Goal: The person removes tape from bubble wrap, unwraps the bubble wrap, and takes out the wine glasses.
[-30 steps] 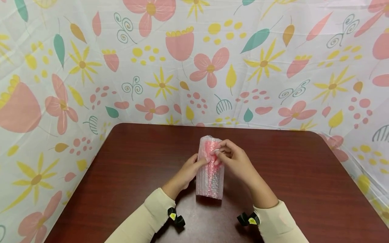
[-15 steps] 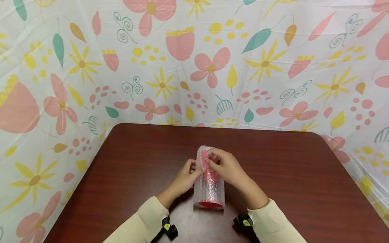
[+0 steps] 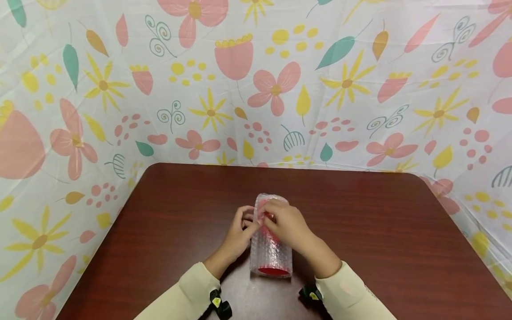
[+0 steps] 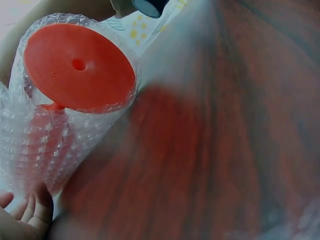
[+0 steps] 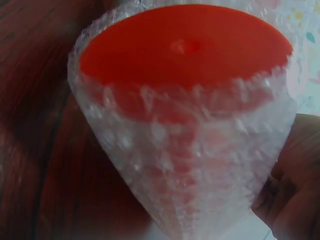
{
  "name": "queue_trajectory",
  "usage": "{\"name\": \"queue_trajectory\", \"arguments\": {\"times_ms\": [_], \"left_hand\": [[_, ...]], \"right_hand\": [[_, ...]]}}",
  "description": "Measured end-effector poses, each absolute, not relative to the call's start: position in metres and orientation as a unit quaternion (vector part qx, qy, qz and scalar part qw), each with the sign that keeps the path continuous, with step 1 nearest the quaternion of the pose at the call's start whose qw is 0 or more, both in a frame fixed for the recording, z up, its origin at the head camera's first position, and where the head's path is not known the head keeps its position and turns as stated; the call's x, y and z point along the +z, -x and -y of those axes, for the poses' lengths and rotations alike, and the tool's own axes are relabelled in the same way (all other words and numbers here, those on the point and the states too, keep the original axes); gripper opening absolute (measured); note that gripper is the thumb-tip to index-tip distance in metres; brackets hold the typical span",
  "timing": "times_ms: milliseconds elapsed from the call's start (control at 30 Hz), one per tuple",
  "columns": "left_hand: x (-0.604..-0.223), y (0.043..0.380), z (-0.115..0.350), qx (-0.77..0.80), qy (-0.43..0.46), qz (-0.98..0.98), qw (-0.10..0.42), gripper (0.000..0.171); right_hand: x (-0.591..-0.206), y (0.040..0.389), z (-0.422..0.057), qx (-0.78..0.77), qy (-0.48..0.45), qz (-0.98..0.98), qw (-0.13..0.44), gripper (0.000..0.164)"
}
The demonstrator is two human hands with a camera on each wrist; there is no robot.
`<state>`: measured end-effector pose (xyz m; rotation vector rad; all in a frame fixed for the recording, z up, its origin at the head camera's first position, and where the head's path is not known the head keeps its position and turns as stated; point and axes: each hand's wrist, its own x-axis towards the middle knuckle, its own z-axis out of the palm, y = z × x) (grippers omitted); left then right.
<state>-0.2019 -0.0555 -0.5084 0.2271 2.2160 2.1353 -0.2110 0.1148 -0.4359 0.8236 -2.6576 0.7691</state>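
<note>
A roll of clear bubble wrap (image 3: 272,255) surrounds a red thing, whose round end disc (image 4: 80,67) with a small central hole shows at the open end. In the right wrist view that red disc (image 5: 187,47) fills the wrap's mouth, and a narrower red part runs behind it. My left hand (image 3: 237,235) is at the roll's left side, thumb and fingers bent at the wrap's edge. From the right, my right hand (image 3: 287,224) reaches over the top and pinches the wrap close to the left thumb. The fingertips are partly hidden.
The roll is over a dark reddish-brown table (image 3: 180,195) with rounded far corners. Behind and beside it hangs a white cloth (image 3: 236,133) printed with flowers and leaves. Black wrist devices (image 3: 220,304) sit at both cream sleeves (image 3: 188,289).
The roll has come nearer to me and slightly left, and its near end now shows the red disc. Both hands have moved left with it, the right hand further across the top.
</note>
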Motion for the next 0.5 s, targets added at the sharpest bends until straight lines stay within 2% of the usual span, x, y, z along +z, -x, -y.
{"name": "queue_trajectory", "arguments": {"times_ms": [133, 333, 500], "left_hand": [[-0.51, 0.202, 0.058, 0.698, -0.067, -0.713, -0.01, 0.046], [-0.506, 0.199, 0.061, 0.689, -0.067, -0.717, -0.082, 0.042], [-0.505, 0.198, 0.062, 0.686, -0.061, -0.719, -0.095, 0.036]], "right_hand": [[-0.436, 0.209, -0.106, 0.222, -0.295, 0.919, 0.139, 0.013], [-0.433, 0.204, -0.099, 0.256, -0.293, 0.915, 0.108, 0.02], [-0.433, 0.203, -0.095, 0.242, -0.288, 0.921, 0.103, 0.022]]}}
